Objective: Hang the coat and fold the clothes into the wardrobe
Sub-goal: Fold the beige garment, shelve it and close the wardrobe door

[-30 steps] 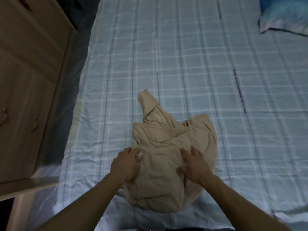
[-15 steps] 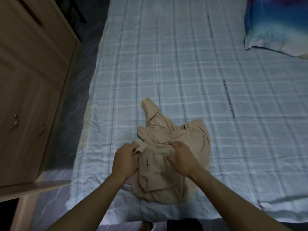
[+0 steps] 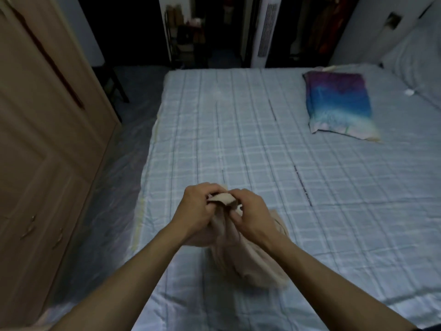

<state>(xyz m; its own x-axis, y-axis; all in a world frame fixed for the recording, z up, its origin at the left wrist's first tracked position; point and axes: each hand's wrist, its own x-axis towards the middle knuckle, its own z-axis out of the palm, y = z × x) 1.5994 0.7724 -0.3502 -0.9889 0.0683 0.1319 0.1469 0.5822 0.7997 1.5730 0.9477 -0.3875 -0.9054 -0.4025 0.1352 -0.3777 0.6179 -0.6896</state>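
Note:
A beige garment [image 3: 241, 254] hangs bunched above the near part of the bed [image 3: 262, 151], its lower folds drooping toward the sheet. My left hand [image 3: 198, 211] grips its top edge from the left. My right hand [image 3: 248, 216] pinches the same edge from the right, the two hands close together. The wooden wardrobe [image 3: 47, 139] stands along the left, its doors closed as far as I can see.
A blue and purple pillow [image 3: 338, 106] lies at the far right of the bed. A narrow floor strip [image 3: 114, 187] runs between bed and wardrobe. Beyond the bed stand a white tower unit [image 3: 262, 32], a dark rack [image 3: 188, 37] and a dark chair [image 3: 112, 84].
Both hands gathered the flat beige garment, took hold of its top edge and lifted it off the sheet. The camera tilted up, showing the far bed and the room behind.

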